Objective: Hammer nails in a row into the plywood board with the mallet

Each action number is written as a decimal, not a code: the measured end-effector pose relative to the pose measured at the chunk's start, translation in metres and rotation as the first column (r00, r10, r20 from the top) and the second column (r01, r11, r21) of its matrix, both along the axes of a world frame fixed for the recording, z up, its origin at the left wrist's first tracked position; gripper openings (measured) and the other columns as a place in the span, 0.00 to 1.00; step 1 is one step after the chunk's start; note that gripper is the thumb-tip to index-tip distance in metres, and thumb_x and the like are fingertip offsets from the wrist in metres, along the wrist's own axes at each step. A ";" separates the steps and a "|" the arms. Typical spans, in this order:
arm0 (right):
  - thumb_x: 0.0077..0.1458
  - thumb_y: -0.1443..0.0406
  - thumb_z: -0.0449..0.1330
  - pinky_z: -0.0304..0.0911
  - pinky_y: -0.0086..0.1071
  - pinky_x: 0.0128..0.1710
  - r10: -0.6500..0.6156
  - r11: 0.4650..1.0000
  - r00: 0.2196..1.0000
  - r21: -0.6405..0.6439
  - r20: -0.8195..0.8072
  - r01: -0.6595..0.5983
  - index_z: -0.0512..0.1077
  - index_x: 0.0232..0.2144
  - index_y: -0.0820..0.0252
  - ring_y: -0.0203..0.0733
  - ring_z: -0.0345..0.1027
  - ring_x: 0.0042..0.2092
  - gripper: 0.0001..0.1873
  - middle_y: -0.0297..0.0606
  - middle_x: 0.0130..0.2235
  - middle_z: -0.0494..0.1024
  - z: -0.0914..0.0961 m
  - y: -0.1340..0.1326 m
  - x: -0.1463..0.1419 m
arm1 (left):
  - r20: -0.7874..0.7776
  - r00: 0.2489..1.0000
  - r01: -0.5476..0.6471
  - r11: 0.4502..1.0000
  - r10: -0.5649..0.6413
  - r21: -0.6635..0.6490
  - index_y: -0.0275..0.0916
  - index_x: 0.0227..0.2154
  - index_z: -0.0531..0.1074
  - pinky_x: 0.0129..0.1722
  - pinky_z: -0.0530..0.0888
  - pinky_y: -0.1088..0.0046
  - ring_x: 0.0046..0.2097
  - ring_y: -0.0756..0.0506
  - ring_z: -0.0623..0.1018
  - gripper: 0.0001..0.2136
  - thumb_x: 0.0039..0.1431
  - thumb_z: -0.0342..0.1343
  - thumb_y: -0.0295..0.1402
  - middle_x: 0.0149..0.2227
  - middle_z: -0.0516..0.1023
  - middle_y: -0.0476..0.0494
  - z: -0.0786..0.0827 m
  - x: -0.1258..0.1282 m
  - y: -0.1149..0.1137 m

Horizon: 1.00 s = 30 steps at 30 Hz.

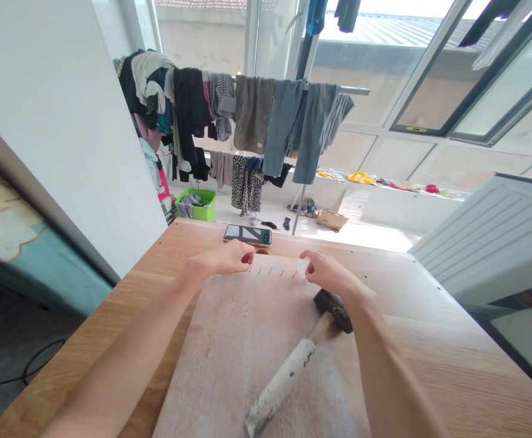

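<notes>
A pale wooden board [229,340] lies on the table, with several thin nails [270,270] standing in a row near its far edge. At the left end of that row is my left hand [224,258], its fingers curled together beside the first nail; whatever is in them is hidden. My right hand [330,272] is at the right end, thumb and fingers bent into a pinch just above the board. What the pinch holds is too small to make out. A hammer [288,371] with a dark head and white-wrapped handle rests diagonally on the board, its head near my right forearm.
A phone [248,235] lies at the far edge of the wooden table [430,316], with a small round brown item [262,251] partly showing beyond the board. Behind the table are a clothes rack [357,91] with laundry and a green basket [204,210].
</notes>
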State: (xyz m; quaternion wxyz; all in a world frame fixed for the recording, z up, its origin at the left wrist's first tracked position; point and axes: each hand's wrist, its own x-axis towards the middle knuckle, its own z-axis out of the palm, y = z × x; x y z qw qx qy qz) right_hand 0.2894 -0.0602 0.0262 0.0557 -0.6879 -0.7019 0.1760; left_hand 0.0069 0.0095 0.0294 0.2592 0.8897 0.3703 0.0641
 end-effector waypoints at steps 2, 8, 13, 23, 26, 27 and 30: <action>0.47 0.79 0.58 0.58 0.29 0.34 0.005 1.000 1.000 -0.002 0.000 -0.005 0.70 0.55 0.60 0.43 0.73 0.42 0.32 0.38 0.38 0.81 0.000 0.000 -0.002 | -0.009 1.000 0.010 1.000 -0.010 -0.003 0.38 0.32 0.74 0.30 0.66 0.76 0.32 0.49 0.75 0.05 0.52 0.56 0.25 0.31 0.78 0.49 -0.002 0.000 0.001; 0.48 0.79 0.59 0.58 0.30 0.36 0.013 1.000 1.000 0.017 0.009 -0.013 0.71 0.55 0.61 0.45 0.73 0.42 0.31 0.39 0.37 0.81 0.001 0.000 -0.007 | -0.026 0.999 0.044 0.999 -0.044 -0.016 0.38 0.33 0.74 0.31 0.67 0.77 0.33 0.48 0.76 0.08 0.51 0.55 0.23 0.32 0.79 0.49 -0.002 0.002 -0.001; 0.49 0.80 0.57 0.60 0.30 0.39 0.030 0.998 1.000 0.049 -0.003 -0.029 0.69 0.58 0.63 0.44 0.73 0.43 0.33 0.39 0.37 0.81 0.007 -0.003 -0.010 | -0.032 0.999 0.038 0.999 -0.039 -0.020 0.39 0.32 0.75 0.32 0.67 0.78 0.33 0.48 0.76 0.05 0.51 0.57 0.25 0.32 0.79 0.49 -0.005 0.003 -0.001; 0.51 0.77 0.58 0.55 0.29 0.32 0.074 0.994 0.997 0.081 -0.014 -0.072 0.68 0.60 0.59 0.44 0.72 0.44 0.34 0.38 0.39 0.81 -0.002 0.000 -0.023 | -0.005 1.000 0.028 1.000 -0.028 0.002 0.39 0.34 0.77 0.34 0.69 0.76 0.34 0.47 0.77 0.06 0.55 0.57 0.29 0.34 0.81 0.47 0.002 0.007 -0.006; 0.50 0.77 0.58 0.55 0.29 0.33 0.090 0.993 0.996 0.078 -0.017 -0.089 0.69 0.59 0.58 0.43 0.72 0.43 0.33 0.37 0.39 0.81 -0.006 0.001 -0.025 | -0.002 1.000 0.027 0.999 -0.027 0.024 0.38 0.33 0.77 0.33 0.68 0.76 0.33 0.47 0.77 0.06 0.56 0.56 0.29 0.33 0.81 0.47 0.004 0.011 -0.009; 0.50 0.77 0.58 0.55 0.29 0.33 0.095 0.992 0.995 0.080 -0.017 -0.093 0.69 0.59 0.58 0.43 0.72 0.43 0.33 0.37 0.38 0.81 -0.006 0.001 -0.026 | 0.000 1.000 0.028 0.999 -0.028 0.032 0.37 0.33 0.77 0.32 0.67 0.76 0.33 0.48 0.77 0.06 0.56 0.56 0.28 0.32 0.81 0.47 0.005 0.012 -0.010; 0.52 0.77 0.57 0.55 0.29 0.34 0.098 0.990 0.995 0.102 -0.017 -0.096 0.70 0.58 0.58 0.45 0.72 0.44 0.31 0.38 0.38 0.81 -0.004 0.000 -0.027 | 0.014 0.999 0.036 0.998 -0.037 0.049 0.37 0.33 0.77 0.33 0.67 0.76 0.33 0.47 0.77 0.05 0.56 0.56 0.27 0.32 0.81 0.46 0.003 0.016 -0.011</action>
